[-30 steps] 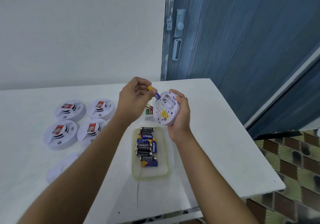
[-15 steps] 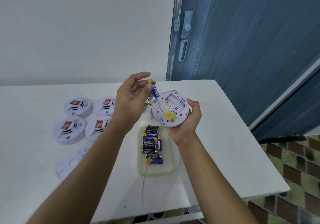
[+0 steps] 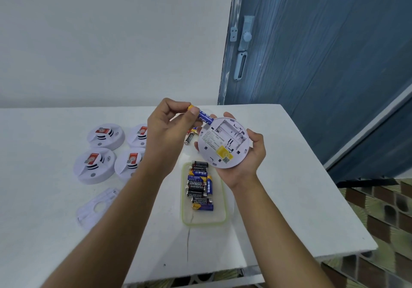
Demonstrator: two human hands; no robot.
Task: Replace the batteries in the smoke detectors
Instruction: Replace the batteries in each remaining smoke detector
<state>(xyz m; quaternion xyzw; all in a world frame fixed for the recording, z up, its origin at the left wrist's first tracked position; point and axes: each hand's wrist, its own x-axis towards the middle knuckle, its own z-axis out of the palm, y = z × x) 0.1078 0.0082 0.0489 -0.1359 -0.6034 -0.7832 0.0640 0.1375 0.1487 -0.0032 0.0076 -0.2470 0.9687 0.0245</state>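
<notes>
Above the worktop (image 3: 289, 176), the left hand (image 3: 166, 131) pinches a blue AA battery (image 3: 205, 117) between its fingers (image 3: 178, 105). The yellow end points up-left and the long axis slants down-right toward the upturned smoke detector (image 3: 223, 141), which is gripped by the right hand's (image 3: 249, 165) curled fingers.

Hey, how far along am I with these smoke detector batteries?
Done: the detector in your right hand has its back open, bay apparently empty. In hand: your left hand pinches a blue battery beside that bay. Left: seating batteries, closing up, maybe the four detectors on the table.
</notes>
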